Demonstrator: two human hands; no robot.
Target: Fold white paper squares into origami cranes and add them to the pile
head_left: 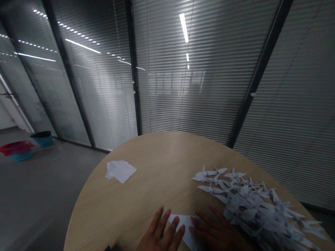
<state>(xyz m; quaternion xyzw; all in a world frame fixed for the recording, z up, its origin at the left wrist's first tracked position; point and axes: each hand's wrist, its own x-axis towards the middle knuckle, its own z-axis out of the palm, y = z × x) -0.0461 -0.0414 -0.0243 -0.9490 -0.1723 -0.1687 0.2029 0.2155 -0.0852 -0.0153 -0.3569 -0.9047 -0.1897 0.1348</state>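
Note:
My left hand (pixel 160 238) lies flat on the round wooden table (pixel 158 167), fingers stretched out, its fingertips resting on a white sheet of paper (pixel 188 229). My right hand (pixel 218 233) lies flat too, fingers spread, pressing the same sheet from the right. The sheet sits between both hands near the table's front edge and looks partly folded. Just right of my right hand spreads a heap of several folded white paper cranes (pixel 253 207).
A small stack of white square sheets (pixel 120 170) lies on the table's left side. Glass walls with blinds (pixel 198 71) stand behind the table. On the floor at far left are a blue bin (pixel 43 138) and a red-topped basin (pixel 15 150).

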